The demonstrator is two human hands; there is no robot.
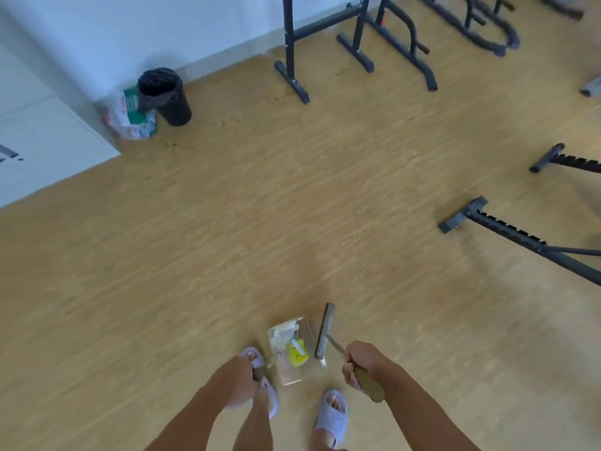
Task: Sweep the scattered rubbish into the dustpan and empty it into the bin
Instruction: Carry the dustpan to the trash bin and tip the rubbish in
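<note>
A clear dustpan [305, 330] hangs low in front of my feet, with white and yellow rubbish [296, 353] lying in it. My left hand [235, 380] is closed around the dustpan's handle. My right hand [362, 361] grips the brush handle, and the grey brush head [326, 330] stands just right of the dustpan. The black bin [166, 96], lined with a black bag, stands far ahead on the left against the white wall.
A white and green plastic bag [131, 117] leans against the bin, beside a white cabinet [48, 138]. Small brown crumbs [224, 122] dot the wooden floor near the bin. Black exercise frames [357, 43] stand at the back and right. Slippers are on my feet.
</note>
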